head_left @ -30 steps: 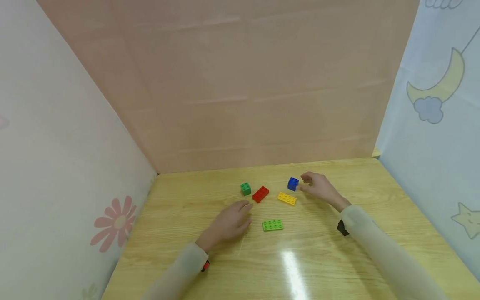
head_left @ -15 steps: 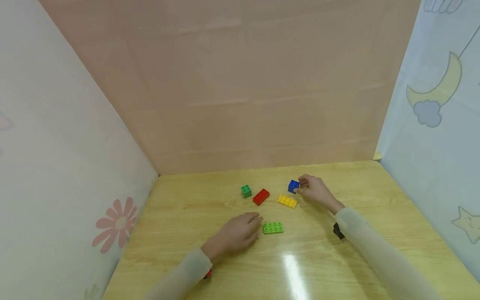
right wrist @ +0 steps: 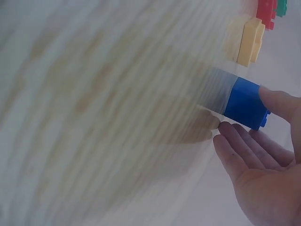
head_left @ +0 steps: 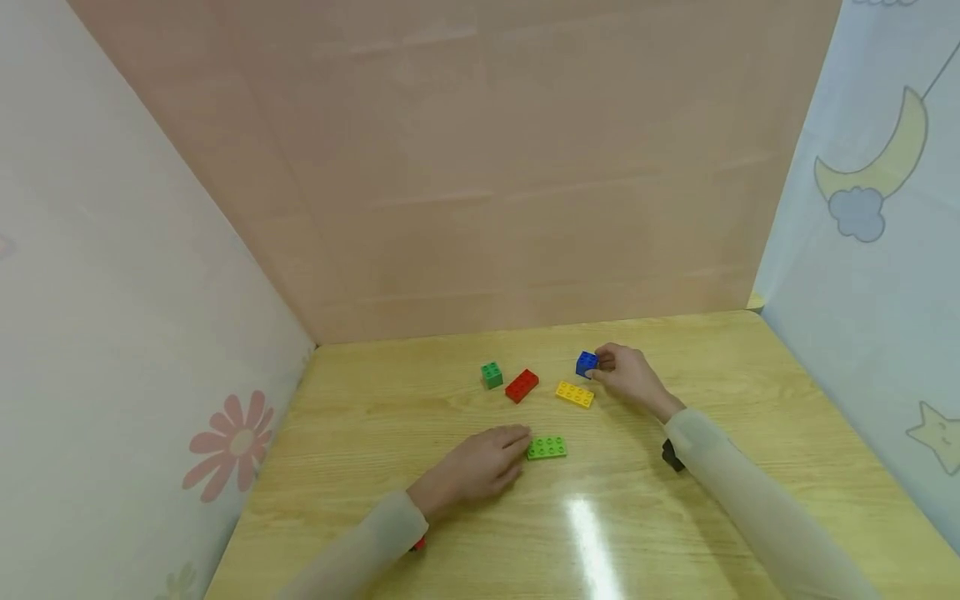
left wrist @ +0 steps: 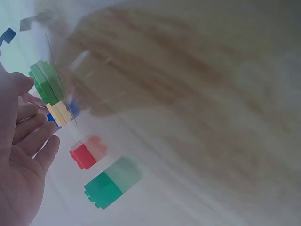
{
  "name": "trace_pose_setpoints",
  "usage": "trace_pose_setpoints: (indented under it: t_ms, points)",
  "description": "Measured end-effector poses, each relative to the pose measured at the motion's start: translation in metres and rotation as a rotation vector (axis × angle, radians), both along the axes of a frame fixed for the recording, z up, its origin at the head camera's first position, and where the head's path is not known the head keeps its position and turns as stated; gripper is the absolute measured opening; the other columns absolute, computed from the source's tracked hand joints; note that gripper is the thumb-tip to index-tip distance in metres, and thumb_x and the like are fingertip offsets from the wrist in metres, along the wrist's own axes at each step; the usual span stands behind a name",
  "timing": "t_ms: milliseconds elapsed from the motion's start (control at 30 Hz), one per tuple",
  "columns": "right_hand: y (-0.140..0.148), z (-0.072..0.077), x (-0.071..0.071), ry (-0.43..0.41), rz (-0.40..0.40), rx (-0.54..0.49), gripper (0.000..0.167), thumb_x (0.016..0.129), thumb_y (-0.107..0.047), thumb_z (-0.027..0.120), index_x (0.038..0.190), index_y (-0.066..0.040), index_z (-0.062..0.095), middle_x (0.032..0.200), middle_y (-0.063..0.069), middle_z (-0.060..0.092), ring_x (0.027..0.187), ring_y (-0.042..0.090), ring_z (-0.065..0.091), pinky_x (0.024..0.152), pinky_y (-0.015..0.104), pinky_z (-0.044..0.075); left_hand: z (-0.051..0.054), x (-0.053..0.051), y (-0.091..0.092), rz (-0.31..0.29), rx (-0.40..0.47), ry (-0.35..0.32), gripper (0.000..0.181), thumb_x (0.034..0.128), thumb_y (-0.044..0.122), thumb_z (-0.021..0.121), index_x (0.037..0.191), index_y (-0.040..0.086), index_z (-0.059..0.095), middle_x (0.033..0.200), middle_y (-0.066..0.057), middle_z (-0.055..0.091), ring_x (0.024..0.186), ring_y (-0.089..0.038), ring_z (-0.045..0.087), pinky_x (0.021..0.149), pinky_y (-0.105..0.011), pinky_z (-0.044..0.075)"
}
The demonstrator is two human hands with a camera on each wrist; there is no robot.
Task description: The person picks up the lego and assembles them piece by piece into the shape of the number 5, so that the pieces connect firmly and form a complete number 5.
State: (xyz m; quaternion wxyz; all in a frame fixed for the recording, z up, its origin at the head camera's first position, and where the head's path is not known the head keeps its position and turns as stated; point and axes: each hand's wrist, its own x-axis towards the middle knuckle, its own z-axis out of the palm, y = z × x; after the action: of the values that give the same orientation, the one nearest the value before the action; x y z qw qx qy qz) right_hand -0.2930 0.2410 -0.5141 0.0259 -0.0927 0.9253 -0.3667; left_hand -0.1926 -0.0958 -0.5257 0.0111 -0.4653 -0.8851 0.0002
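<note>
In the head view my right hand [head_left: 633,379] is at the blue brick [head_left: 587,363], thumb on its near side and fingertips at its right. The right wrist view shows the thumb against the blue brick [right wrist: 246,103], the fingers curved beside it. My left hand [head_left: 480,462] reaches the left end of the flat light green brick [head_left: 547,448], fingers loosely bent and not closed around it. In the left wrist view the thumb lies close to the light green brick [left wrist: 46,82]; whether it touches is unclear. Both bricks stand on the table [head_left: 360,417].
A yellow brick [head_left: 574,394] lies just below the blue one. Farther left are a red brick [head_left: 522,386], set at a slant, and a dark green brick [head_left: 491,375]. A brown sheet [head_left: 480,167] rises behind the table, with patterned cloth [head_left: 885,292] at the right.
My left hand has moved right, from below the red brick to the light green brick's left end. My right hand has moved slightly left, its thumb and fingers coming onto the blue brick.
</note>
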Motion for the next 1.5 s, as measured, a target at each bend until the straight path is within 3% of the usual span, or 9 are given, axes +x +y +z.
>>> trace_pose_setpoints:
  t_ms: [133,533,733,1167,1500]
  points:
    - [-0.0013,-0.0009,0.0001,-0.002,-0.009,-0.011,0.049,0.100,-0.020,0.072,0.137,0.009,0.058,0.128,0.030,0.070,0.113,0.041,0.072,0.097,0.053,0.061,-0.0007,0.0008,0.0004,-0.027,-0.009,0.021,0.053,0.1118,0.038,0.050,0.159,0.014,0.046,0.165,-0.002,0.048,0.150,-0.016,0.050,0.121,-0.033,0.046]
    - [-0.0032,-0.0058,-0.0002,-0.026,-0.024,-0.031,0.046,0.100,-0.019,0.073,0.135,0.009,0.060,0.127,0.029,0.071,0.112,0.039,0.073,0.096,0.050,0.062,-0.0016,0.0070,0.0014,-0.062,0.007,-0.033,0.050,0.1128,0.037,0.047,0.158,0.016,0.048,0.163,0.000,0.050,0.147,-0.015,0.054,0.116,-0.032,0.051]
    - [-0.0005,-0.0053,-0.0010,-0.023,-0.010,-0.033,0.044,0.100,-0.017,0.072,0.134,0.010,0.061,0.126,0.030,0.071,0.112,0.040,0.072,0.095,0.051,0.062,-0.0018,0.0076,0.0024,-0.098,-0.013,0.018,0.050,0.1124,0.038,0.048,0.157,0.015,0.051,0.162,-0.001,0.052,0.144,-0.014,0.056,0.114,-0.030,0.052]
    - [-0.0002,-0.0051,-0.0001,-0.010,-0.021,-0.065,0.043,0.099,-0.018,0.073,0.133,0.007,0.063,0.126,0.028,0.072,0.115,0.041,0.072,0.097,0.052,0.061,-0.0048,0.0075,0.0014,-0.106,-0.044,0.015,0.051,0.1136,0.037,0.045,0.160,0.016,0.045,0.165,0.001,0.047,0.151,-0.015,0.048,0.119,-0.031,0.048]
    - [0.0017,-0.0022,-0.0009,-0.009,-0.018,-0.083,0.044,0.100,-0.020,0.073,0.135,0.004,0.064,0.131,0.029,0.069,0.119,0.044,0.070,0.099,0.053,0.060,-0.0025,0.0083,0.0013,-0.099,-0.031,-0.004,0.050,0.1129,0.037,0.048,0.158,0.014,0.049,0.165,-0.002,0.048,0.150,-0.014,0.050,0.117,-0.030,0.050]
